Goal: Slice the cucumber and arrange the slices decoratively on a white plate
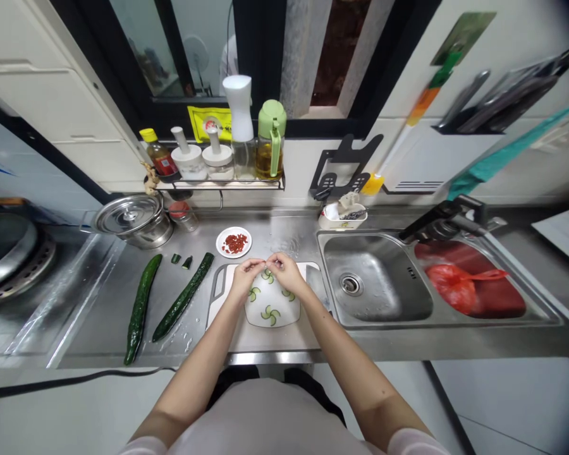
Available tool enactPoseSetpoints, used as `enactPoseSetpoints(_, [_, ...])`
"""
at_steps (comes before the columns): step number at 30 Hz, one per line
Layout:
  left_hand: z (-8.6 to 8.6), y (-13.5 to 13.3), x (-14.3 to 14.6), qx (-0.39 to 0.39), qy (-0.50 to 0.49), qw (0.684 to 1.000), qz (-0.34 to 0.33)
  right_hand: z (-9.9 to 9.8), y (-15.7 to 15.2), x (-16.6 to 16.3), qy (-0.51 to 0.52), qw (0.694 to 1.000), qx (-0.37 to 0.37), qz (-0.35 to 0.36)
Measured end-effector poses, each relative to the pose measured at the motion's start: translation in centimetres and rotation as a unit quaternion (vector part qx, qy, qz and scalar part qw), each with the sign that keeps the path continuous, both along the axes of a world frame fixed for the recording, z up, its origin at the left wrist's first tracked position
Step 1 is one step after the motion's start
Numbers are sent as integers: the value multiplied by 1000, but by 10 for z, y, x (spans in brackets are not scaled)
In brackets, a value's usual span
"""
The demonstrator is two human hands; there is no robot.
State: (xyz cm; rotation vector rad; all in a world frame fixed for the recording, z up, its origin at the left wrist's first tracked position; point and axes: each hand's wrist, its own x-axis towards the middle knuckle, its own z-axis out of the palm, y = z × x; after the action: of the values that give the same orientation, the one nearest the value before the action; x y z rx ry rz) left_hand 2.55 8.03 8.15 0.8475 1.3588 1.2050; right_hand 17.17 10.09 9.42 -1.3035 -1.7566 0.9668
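Cucumbers (141, 308) lie left of bowl (271, 311), sink (384, 275) right.

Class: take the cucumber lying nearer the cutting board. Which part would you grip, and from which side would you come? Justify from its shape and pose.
Grip the cucumber around its middle, from above, fingers across its width. It lies flat and slanted on the steel counter, long and slim, with space either side, so a mid-length hold should balance. The left hand is nearer.

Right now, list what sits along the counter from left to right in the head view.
Stove → longer cucumber → shorter cucumber → white patterned bowl → sink basin → red bag.
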Motion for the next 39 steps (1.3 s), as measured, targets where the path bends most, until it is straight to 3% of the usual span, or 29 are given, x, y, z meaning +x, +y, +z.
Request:
enactPoseSetpoints(3, [-6, 1, -4, 11, 24, 1000, -4, -5, 2, 5, -9, 1000, -8, 2])
enactPoseSetpoints(7, [-18, 3, -13, 9, 166, 986, -12, -18, 6, 14, -71, 997, -35, -6])
enactPoseSetpoints(11, [-28, 4, -16, -13, 325, 944, -58, -31, 5, 20, -149, 988, -52, 6])
enactPoseSetpoints(16, [-32, 8, -8, -42, 433, 891, -127, -39, 3, 16, -237, 970, -59, 9])
enactPoseSetpoints(24, [-37, 16, 5, -71, 500, 843, -184, -47, 5, 6, -337, 936, -95, 22])
enactPoseSetpoints(39, [-42, 20, 11, -62, 524, 828, -189, -49, 6, 2, -373, 921, -107, 32])
